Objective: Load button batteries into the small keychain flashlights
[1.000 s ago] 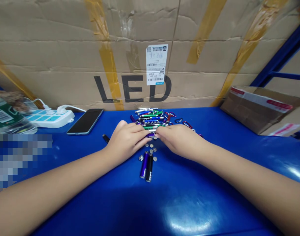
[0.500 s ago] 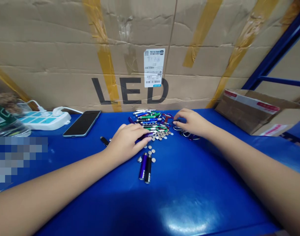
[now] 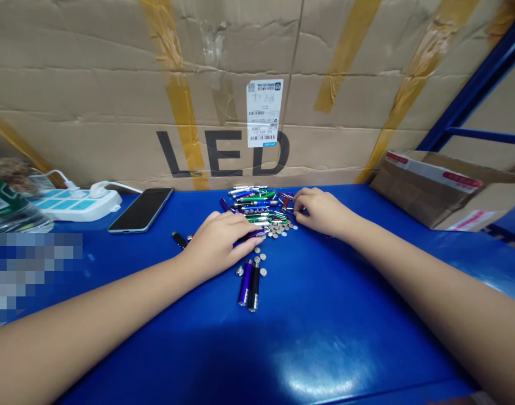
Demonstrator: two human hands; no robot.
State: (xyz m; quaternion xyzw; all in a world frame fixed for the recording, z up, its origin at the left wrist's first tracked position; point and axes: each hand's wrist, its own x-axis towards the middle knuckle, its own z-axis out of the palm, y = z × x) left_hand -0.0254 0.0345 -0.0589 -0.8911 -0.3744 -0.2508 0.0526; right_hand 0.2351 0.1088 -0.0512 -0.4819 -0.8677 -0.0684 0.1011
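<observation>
My left hand (image 3: 217, 242) is closed around a purple penlight (image 3: 257, 233), its thumb and fingers pinching the tube at the near edge of a pile. That pile (image 3: 253, 203) mixes green, blue, silver and purple penlights with carabiner clips. Small button cells (image 3: 278, 229) lie scattered beside it. At the pile's right side, my right hand (image 3: 319, 211) has its fingers curled down to the table next to a red carabiner (image 3: 287, 201). What those fingers hold, if anything, is hidden. Closer to me, a purple tube (image 3: 245, 283) and a black tube (image 3: 253, 288) lie side by side.
On the left are a phone (image 3: 141, 211), a white power strip (image 3: 78, 205) with plugs, and a bottle (image 3: 13, 202). A black penlight (image 3: 179, 240) lies left of my left hand. An open cardboard box (image 3: 434, 188) stands at right; a large carton (image 3: 114, 101) backs the table.
My right hand has moved slightly left and curled its fingers in, now covering the dark carabiners that showed beneath it. My left hand stays about where it was with the purple penlight.
</observation>
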